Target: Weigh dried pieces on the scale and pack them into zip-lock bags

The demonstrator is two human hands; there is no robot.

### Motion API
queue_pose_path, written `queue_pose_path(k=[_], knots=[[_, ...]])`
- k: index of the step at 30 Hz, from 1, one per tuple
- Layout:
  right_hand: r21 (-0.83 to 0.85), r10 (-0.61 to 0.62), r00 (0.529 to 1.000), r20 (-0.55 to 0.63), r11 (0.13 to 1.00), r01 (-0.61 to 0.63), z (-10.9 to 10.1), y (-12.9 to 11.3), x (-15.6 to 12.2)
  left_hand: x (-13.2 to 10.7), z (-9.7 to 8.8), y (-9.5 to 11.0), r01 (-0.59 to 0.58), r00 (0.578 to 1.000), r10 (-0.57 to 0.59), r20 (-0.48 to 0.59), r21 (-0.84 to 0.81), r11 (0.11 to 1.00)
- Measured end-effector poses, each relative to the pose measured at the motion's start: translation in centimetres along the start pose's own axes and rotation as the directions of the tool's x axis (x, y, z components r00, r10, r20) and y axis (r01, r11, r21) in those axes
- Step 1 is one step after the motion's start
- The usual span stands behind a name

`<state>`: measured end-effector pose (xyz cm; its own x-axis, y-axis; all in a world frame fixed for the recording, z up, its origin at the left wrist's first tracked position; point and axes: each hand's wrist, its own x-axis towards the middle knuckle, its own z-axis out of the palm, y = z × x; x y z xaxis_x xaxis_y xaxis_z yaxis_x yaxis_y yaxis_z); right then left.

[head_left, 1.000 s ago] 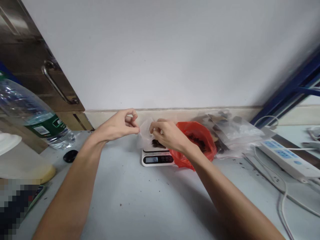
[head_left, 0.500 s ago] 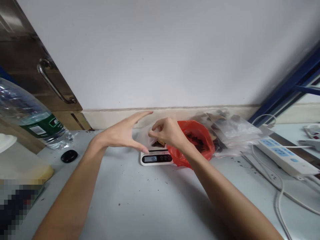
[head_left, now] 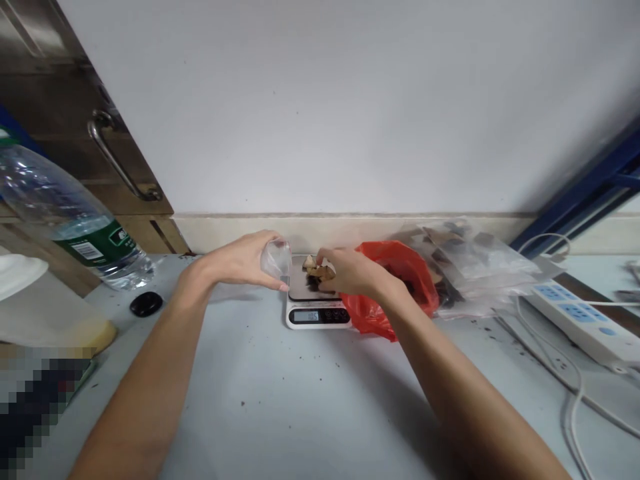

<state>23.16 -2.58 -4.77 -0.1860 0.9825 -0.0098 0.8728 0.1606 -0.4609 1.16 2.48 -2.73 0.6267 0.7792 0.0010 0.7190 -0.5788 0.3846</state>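
Observation:
My left hand [head_left: 245, 260] curves round a clear plastic bag [head_left: 277, 259] and grips it at the left edge of a small digital kitchen scale [head_left: 294, 316]. On the scale's metal plate lie dried brown and dark pieces [head_left: 314, 273], perhaps dried mushroom or herb slices. My right hand [head_left: 353, 270] reaches over the plate from the right, its thumb and fingers closed round some of these pieces. Below the plate the scale's display is lit with small digits. Against the scale's right side stands an open red plastic bag [head_left: 417, 267], partly covered by my right wrist.
Behind the red bag lie stacked clear zip bags [head_left: 485, 267] with dried pieces. A white power strip [head_left: 580, 320] and cables are at the right. To the left stand a large water bottle [head_left: 95, 243], a black oval object [head_left: 146, 304] and a whitish container [head_left: 45, 300].
The clear bag has come off the scale plate to the left in my left hand, baring the dried pieces. My right hand has lowered onto them. The view has shifted slightly.

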Motion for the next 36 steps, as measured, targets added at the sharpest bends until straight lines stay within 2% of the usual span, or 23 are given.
queue_pose_path(k=[2,5,9,13,15,17,19,20,22,24,26,30,33,36], knots=[[-0.135,0.034,0.995,0.096,0.991,-0.021,0.1,0.0,0.2,0.1,0.3,-0.3,0.051,0.997,-0.05,0.063,-0.014,0.999],[-0.17,0.035,0.993,0.113,0.985,-0.015,0.1,0.3,0.5,0.4,1.0,-0.1,0.081,0.988,-0.078,0.136,-0.016,0.997],[0.017,0.0,0.995,0.103,1.0,-0.002,-0.4,1.0,0.7,0.7,1.8,0.8,0.048,0.982,-0.046,0.184,-0.003,0.999],[0.126,-0.136,0.99,0.027,0.983,0.132,-0.9,0.7,0.2,0.9,2.2,1.7,0.058,0.98,-0.056,0.191,-0.003,0.998],[0.238,-0.21,0.978,0.003,0.95,0.203,-0.9,0.3,-0.1,0.9,2.1,2.0,0.057,0.981,-0.05,0.19,-0.035,0.998],[0.411,-0.264,0.964,-0.033,0.876,0.254,-0.8,-0.1,-0.1,0.7,1.8,2.1,0.049,0.982,-0.033,0.186,-0.082,0.995],[0.517,-0.262,0.96,-0.095,0.812,0.272,-0.7,0.0,0.1,0.5,1.4,2.0,0.05,0.985,-0.032,0.17,-0.1,0.994],[0.512,-0.232,0.965,-0.125,0.818,0.263,-0.6,0.2,0.3,0.3,1.2,1.7,0.058,0.987,-0.043,0.157,-0.092,0.994],[0.386,-0.147,0.978,-0.146,0.902,0.193,-0.5,0.7,0.6,0.1,0.8,1.2,0.082,0.989,-0.074,0.13,-0.058,0.995],[0.188,-0.108,0.992,-0.073,0.975,0.12,-0.3,1.1,1.0,0.0,0.6,0.7,0.104,0.987,-0.1,0.125,-0.027,0.994],[0.064,-0.147,0.988,0.051,0.988,0.143,0.1,1.3,1.4,0.0,0.5,0.4,0.123,0.982,-0.12,0.149,-0.013,0.992],[0.046,-0.267,0.945,0.186,0.964,0.263,1.0,1.2,2.1,0.1,0.7,0.4,0.146,0.973,-0.143,0.179,-0.004,0.989],[0.033,-0.266,0.934,0.239,0.963,0.266,1.1,1.2,2.2,0.2,0.9,0.6,0.141,0.974,-0.139,0.179,0.002,0.99],[0.002,-0.22,0.952,0.215,0.974,0.225,0.7,1.2,1.9,0.3,1.0,0.8,0.136,0.974,-0.133,0.185,-0.003,0.991]])
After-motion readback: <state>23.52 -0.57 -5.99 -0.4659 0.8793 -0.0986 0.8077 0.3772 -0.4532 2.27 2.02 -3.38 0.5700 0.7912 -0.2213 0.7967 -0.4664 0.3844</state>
